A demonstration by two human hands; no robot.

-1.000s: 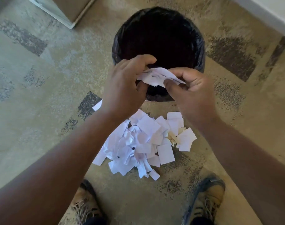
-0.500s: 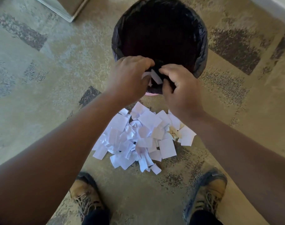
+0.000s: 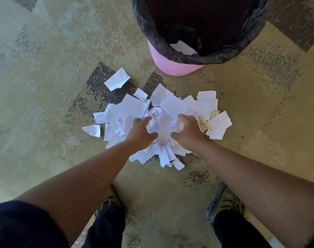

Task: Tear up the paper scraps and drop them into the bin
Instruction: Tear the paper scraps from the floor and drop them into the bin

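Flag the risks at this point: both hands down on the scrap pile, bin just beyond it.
1. Both hands, left hand and right hand, reach into a loose paper pile; a big scoop would likely shed scraps onto the carpet on the way to the bin.
2. Outlying scraps, like the stray piece, may be missed.
3. Grabbing many at once could skip the tearing step.

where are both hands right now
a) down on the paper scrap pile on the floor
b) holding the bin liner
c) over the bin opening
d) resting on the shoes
a: the left hand and right hand reach into the paper scrap pile, short of the pink bin.
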